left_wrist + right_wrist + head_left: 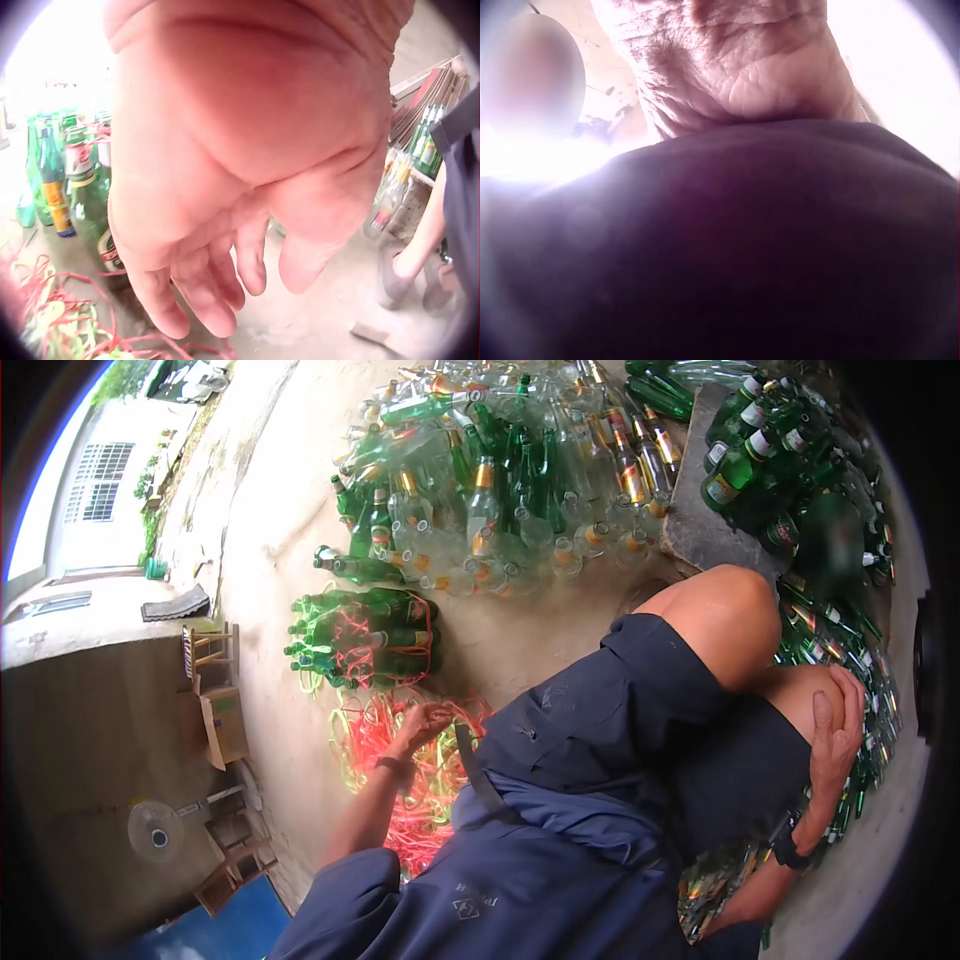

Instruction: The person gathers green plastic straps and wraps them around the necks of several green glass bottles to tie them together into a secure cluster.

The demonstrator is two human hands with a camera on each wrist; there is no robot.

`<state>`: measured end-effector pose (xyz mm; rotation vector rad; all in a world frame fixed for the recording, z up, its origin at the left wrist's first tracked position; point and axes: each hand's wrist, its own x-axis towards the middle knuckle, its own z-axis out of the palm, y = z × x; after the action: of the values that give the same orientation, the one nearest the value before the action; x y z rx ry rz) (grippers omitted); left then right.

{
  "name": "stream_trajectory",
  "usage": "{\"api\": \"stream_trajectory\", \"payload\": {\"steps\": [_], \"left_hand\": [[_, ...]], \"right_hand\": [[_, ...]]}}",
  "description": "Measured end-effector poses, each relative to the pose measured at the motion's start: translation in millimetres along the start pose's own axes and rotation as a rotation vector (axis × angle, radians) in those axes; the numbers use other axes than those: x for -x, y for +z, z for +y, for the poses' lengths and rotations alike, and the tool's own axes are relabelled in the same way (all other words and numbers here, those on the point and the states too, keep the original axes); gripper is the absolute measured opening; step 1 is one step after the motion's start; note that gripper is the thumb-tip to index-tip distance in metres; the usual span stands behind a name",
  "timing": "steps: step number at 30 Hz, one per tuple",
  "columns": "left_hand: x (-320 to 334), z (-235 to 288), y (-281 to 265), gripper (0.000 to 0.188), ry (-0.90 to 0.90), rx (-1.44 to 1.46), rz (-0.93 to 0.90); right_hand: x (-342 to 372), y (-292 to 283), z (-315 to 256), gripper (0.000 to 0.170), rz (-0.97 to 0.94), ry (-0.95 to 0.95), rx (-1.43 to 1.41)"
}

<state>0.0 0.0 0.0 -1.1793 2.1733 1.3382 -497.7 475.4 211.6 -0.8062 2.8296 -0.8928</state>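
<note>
My left hand hangs over a heap of red and yellow-green plastic strings. In the left wrist view, the fingers of this hand droop loosely, with nothing between them and the thumb; red strands lie below the fingertips. Just beyond the heap stands a bundle of green bottles with red string around it. My right hand rests on the bare knee, fingers extended. Dark cloth fills most of the right wrist view, hiding the fingers below the heel of the hand.
Many clear and green bottles stand massed on the floor ahead. Green bottles are piled by a grey slab at the right, and more lie beyond the right knee. A fan and a cardboard box are at the left.
</note>
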Motion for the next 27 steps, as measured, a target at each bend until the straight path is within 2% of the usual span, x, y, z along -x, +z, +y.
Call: {"api": "stream_trajectory", "payload": {"steps": [1,2,3,5,6,7,9,10,11,13,14,16,17,19,20,23,24,26,27], "left_hand": [[14.0,-5.0,11.5,0.041,-0.005,-0.029,-0.007],[14.6,-50.9,31.8,0.043,-0.032,-0.015,-0.025],[15.9,-59.7,6.6,0.043,-0.039,-0.032,0.003],[32.8,-46.7,21.6,0.044,-0.083,-0.032,-0.002],[32.5,-48.0,31.6,0.045,0.082,-0.137,0.075],[34.7,-50.5,34.6,0.045,0.078,-0.131,0.079],[43.4,-43.6,42.0,0.046,-0.202,-0.158,0.059],[39.9,-64.5,49.9,0.046,-0.29,-0.026,0.024],[43.4,-84.4,60.0,0.046,-0.291,-0.02,0.022],[48.5,-92.2,70.8,0.043,-0.01,-0.3,0.228],[47.1,-96.5,74.8,0.043,-0.012,-0.294,0.228],[46.8,-93.7,78.6,0.041,0.1,-0.332,0.351],[44.2,-92.2,79.2,0.041,0.096,-0.328,0.35],[36.1,-62.6,69.4,0.04,-0.153,0.024,0.139],[30.1,-71.0,74.7,0.039,-0.127,-0.04,0.143],[24.6,-20.0,73.0,0.039,-0.149,0.076,0.133],[22.6,-23.7,76.7,0.039,-0.149,0.078,0.13],[14.5,-43.3,88.7,0.04,0.005,-0.102,0.149],[12.5,-51.5,91.8,0.04,0.005,-0.1,0.148]], "right_hand": [[1.4,-6.6,3.7,0.039,0.006,0.006,0.017],[2.0,-13.5,6.2,0.038,0.013,0.011,0.035],[-1.5,12.7,-4.7,0.038,0.017,0.002,0.003],[-1.0,6.5,-6.7,0.038,0.018,0.039,0.002],[-0.1,3.7,-4.5,0.038,0.01,0.035,0.009],[-0.5,3.2,-2.0,0.038,0.014,0.049,0.012],[-1.4,4.1,-2.6,0.038,0.011,0.059,0.017],[-2.1,4.3,-6.3,0.038,0.02,0.067,0.023],[-3.0,3.9,-9.8,0.037,0.032,0.075,0.031],[-4.4,3.5,-7.4,0.037,0.026,0.069,0.041],[-5.3,4.0,-6.3,0.037,0.023,0.065,0.046],[-6.8,4.7,-7.2,0.037,0.023,0.051,0.066],[-7.2,5.0,-7.4,0.037,0.027,0.041,0.084],[-8.2,4.6,-3.0,0.038,0.018,0.04,0.101],[-8.0,4.2,-0.6,0.04,0.011,0.043,0.117],[-7.0,2.6,-3.7,0.039,0.02,0.051,0.124],[-6.0,2.1,-4.2,0.039,0.019,0.053,0.129],[-4.6,2.3,-4.1,0.039,0.034,0.06,0.125],[-4.2,2.7,-2.9,0.039,0.034,0.06,0.126]]}}
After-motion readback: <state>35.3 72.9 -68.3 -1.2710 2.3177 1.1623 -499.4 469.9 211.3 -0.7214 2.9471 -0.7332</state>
